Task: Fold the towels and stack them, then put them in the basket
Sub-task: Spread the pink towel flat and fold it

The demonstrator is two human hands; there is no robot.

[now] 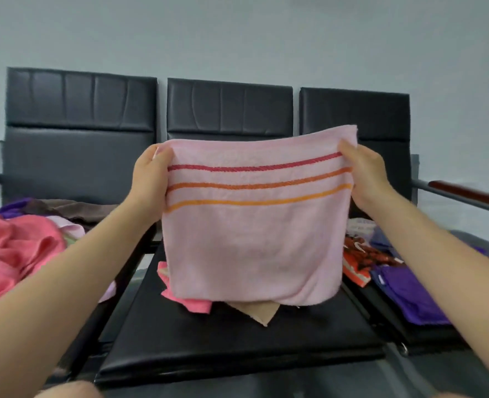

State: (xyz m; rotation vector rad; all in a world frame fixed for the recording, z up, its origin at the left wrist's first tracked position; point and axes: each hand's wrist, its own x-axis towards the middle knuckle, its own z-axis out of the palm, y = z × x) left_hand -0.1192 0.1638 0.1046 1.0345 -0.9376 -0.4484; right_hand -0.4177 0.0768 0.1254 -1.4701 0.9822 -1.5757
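One pink towel (251, 239), two hands' grip, left hand (148, 179), right hand (366, 179)

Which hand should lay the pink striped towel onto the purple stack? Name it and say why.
Right. The right hand holds the pink towel at the edge nearest the purple stack; the left hand would have to cross over.

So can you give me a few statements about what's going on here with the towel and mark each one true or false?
1. Both hands hold the pink towel up by its upper corners. True: the left hand and right hand each grip one.
2. The towel has three blue stripes. False: they are red and orange.
3. Purple cloth lies on the right seat. True.
4. The held towel lies flat on the middle seat. False: it hangs in the air above other cloths.
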